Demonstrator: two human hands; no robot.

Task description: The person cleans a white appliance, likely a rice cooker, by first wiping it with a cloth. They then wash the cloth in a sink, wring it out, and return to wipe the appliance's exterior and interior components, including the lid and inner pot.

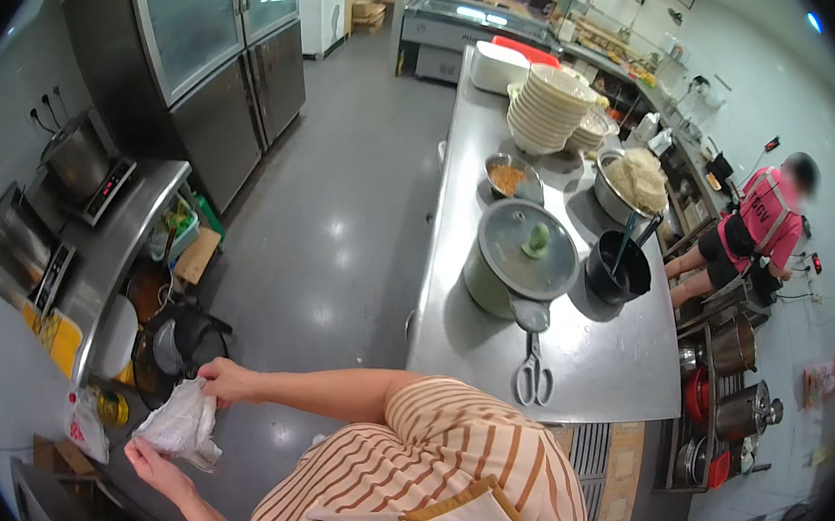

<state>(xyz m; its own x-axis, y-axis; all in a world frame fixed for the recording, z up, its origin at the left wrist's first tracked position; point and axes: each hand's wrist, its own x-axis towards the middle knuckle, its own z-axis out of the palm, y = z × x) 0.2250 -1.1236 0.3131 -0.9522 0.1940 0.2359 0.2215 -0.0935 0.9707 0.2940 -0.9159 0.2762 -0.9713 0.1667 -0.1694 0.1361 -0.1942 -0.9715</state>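
A crumpled white cloth (179, 425) hangs between my two hands at the lower left, above the grey floor. My left hand (157, 466) pinches its lower left edge. At its upper right corner, my right hand (225, 381) has its fingers closed on the fabric. Just beyond the cloth, near the floor, are a black mesh basket (147, 362) and a bottle of yellow oil (112, 407), with a white plastic bag (87, 428) beside it.
A steel worktable (457, 362) on the right holds a lidded green pot (492, 291), grey scissors (532, 377), a black saucepan (604, 280) and stacked bowls (543, 113). Steel pots (76, 161) stand on cookers on the left bench (154, 182). A co-worker (764, 219) stands at far right.
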